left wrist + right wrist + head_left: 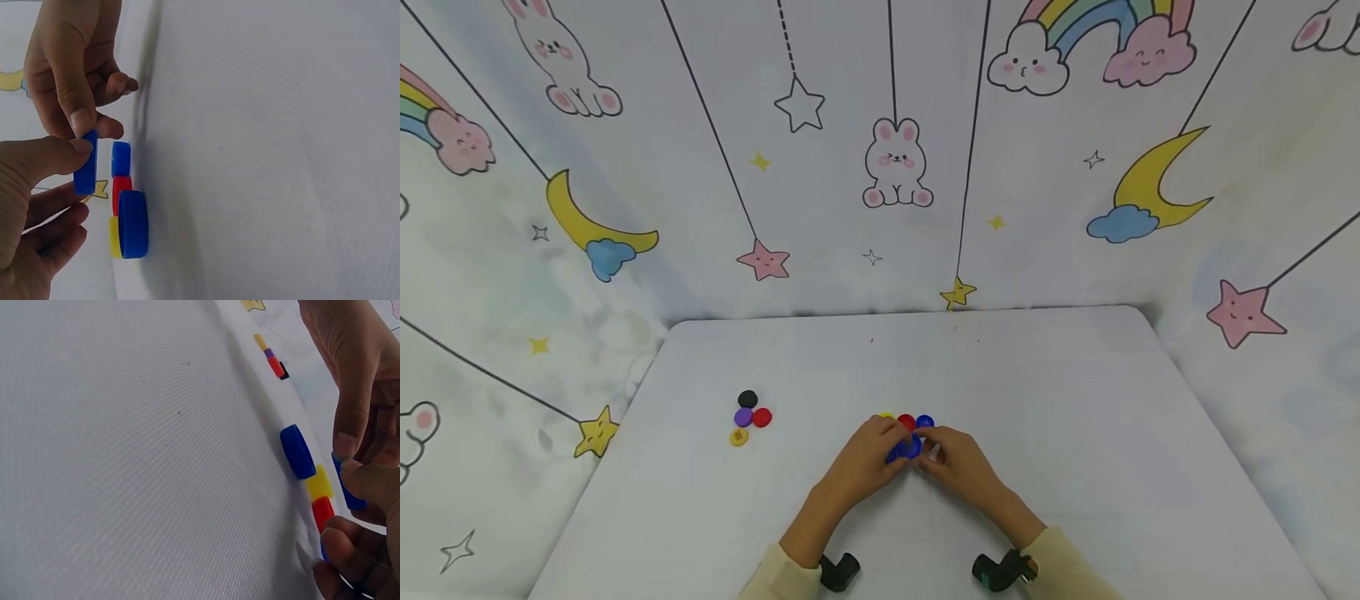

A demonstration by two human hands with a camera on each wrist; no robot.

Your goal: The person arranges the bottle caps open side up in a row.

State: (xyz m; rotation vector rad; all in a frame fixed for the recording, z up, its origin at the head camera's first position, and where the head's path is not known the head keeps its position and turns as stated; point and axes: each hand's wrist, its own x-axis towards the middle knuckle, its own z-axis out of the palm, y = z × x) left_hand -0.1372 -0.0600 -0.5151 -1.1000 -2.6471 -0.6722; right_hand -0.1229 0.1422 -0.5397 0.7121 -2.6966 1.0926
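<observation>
The white bench [1075,400] lies under all; above it, the left hand [867,457] and the right hand [958,468] both pinch one blue bottle cap [86,175], which is between their fingertips; a second blue cap [133,225] rests on the bench, lower than the hands; near it are the smaller yellow cap [115,239] and red cap [120,194].

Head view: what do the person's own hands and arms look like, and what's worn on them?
The left hand and right hand are bare, without gloves. The left sleeve and right sleeve are plain pale cream. A small black, rounded device sits at each wrist; no cables show.
</observation>
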